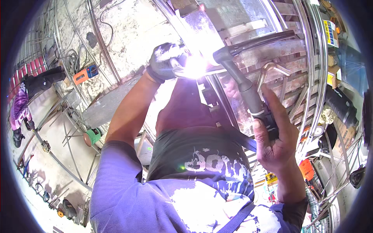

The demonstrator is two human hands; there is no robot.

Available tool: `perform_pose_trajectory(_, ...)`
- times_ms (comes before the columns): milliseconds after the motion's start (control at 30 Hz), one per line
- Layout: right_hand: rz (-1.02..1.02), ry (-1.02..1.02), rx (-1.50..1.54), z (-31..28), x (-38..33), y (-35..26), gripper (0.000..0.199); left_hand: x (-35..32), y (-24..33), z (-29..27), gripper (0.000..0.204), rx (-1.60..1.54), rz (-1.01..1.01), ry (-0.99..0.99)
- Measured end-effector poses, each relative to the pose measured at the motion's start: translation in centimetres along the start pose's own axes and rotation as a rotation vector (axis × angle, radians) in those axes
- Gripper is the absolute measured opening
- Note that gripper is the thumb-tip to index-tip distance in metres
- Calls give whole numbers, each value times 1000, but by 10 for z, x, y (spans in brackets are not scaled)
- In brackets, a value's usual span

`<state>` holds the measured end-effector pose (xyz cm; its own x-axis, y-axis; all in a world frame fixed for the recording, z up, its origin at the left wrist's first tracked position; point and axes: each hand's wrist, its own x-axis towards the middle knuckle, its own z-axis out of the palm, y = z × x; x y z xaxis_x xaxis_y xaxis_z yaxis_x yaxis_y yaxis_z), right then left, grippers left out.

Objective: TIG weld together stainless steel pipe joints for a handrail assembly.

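- Welding torch [248,95] — a dark, angled tool; its handle runs up from the right hand [274,134] toward a bright white arc glare [196,66] at the top centre of the view; the nozzle end sits at the edge of that glare, against a shiny metal tube [182,29]
- Right hand: bare; fingers and thumb wrapped round the lower part of the torch handle, closed firmly on it; the index finger stretches up straighter than the rest, along the side of the handle
- Left hand [167,62]: in a dark grey work glove; curled shut just left of the glare; it seems to grip something thin there, but the light washes it out — what it holds cannot be told
- The two hands are well apart, the left high near the arc, the right lower and to the right
- Behind the torch: a metal frame [311,58] of curved shiny tubes and flat bars
- Lower left, on the concrete floor [50,167]: a green reel [92,136], loose metal rods, an orange and blue power tool [86,73] further up
- Far left edge: another person [23,105] in purple and black clothing
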<state>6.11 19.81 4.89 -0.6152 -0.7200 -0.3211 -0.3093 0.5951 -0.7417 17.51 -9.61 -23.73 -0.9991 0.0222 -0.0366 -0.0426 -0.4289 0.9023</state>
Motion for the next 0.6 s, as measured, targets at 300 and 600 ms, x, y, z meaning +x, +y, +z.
perform_pose_trajectory(300, 9, 50, -64, 4, -2, 2, 58, 4, 24, 9, 36, 1072, 138, 12)
perform_pose_trajectory(600, 37, 9, 0, 2, -2, -3, 58, 4, 29, 16, 33, 1158, 235, 98)
